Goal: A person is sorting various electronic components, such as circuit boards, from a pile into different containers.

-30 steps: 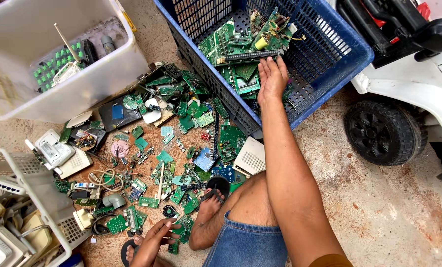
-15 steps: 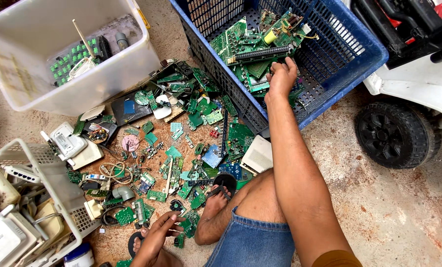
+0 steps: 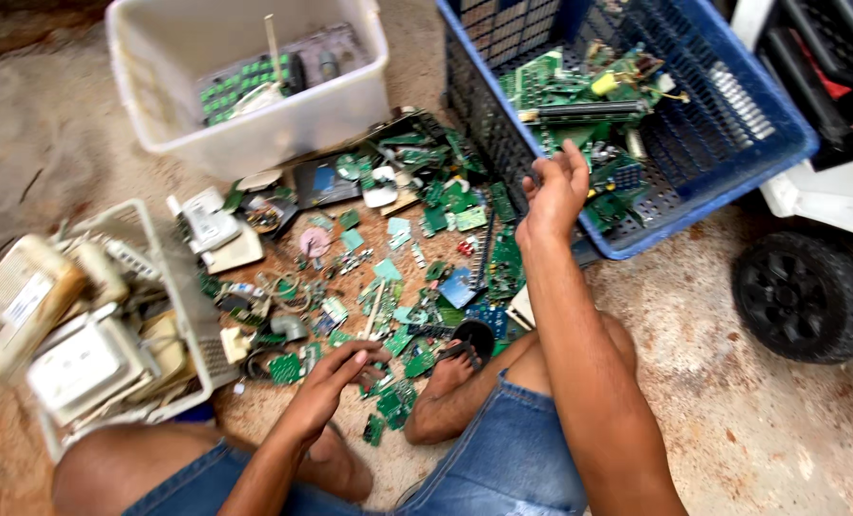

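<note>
My right hand [image 3: 554, 191] hovers at the near rim of a blue plastic crate [image 3: 637, 244], fingers loosely curled, with nothing visible in it. Green circuit boards [image 3: 579, 96] are heaped inside the crate just beyond the hand. My left hand [image 3: 336, 375] reaches low into a scatter of green board pieces [image 3: 417, 239] on the ground. Its fingertips are bunched on small fragments, and whether they pinch one is unclear. My bare foot [image 3: 446, 373] rests beside that hand.
A white tub [image 3: 255, 134] holding boards and parts stands at the back. At the left, a white basket [image 3: 173, 287] holds beige device casings [image 3: 73, 354]. At the right is a black wheel [image 3: 809, 296] of a white vehicle. Cables and white housings lie among the pieces.
My right hand has drawn back from the boards inside the crate to its near rim, and its fingers have curled. My left hand has moved forward into the floor pile.
</note>
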